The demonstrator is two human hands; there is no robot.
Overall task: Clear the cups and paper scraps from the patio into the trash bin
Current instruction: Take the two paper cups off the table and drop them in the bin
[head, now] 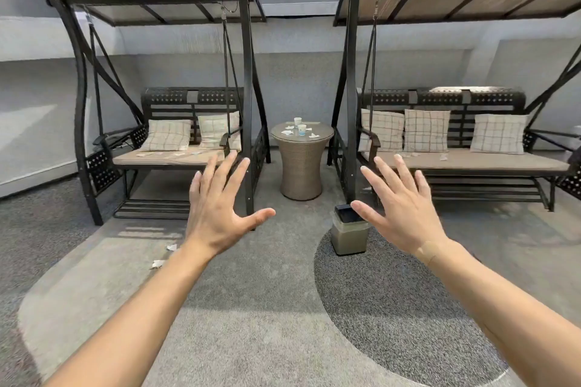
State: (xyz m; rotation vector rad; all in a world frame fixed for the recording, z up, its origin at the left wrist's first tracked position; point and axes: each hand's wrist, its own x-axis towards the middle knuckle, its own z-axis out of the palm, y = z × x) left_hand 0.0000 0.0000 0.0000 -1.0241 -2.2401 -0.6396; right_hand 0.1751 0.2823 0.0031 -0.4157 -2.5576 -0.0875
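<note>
Two white paper cups [301,129] stand on a round wicker side table [301,166] between two swing benches, with paper scraps [286,132] scattered around them. More scraps lie on the left bench seat [176,154], on the right bench seat [443,157] and on the floor [158,263] near my left forearm. A small tan trash bin [347,236] with a dark rim stands on the floor in front of the table. My left hand [217,210] and my right hand [405,210] are held out in front of me, fingers spread, holding nothing.
Two canopied metal swing benches with checked cushions flank the table, the left bench [163,122] and the right bench [456,129]. Their dark frame posts [248,104] stand close to the table. A grey wall runs behind; the floor is grey carpet-like paving.
</note>
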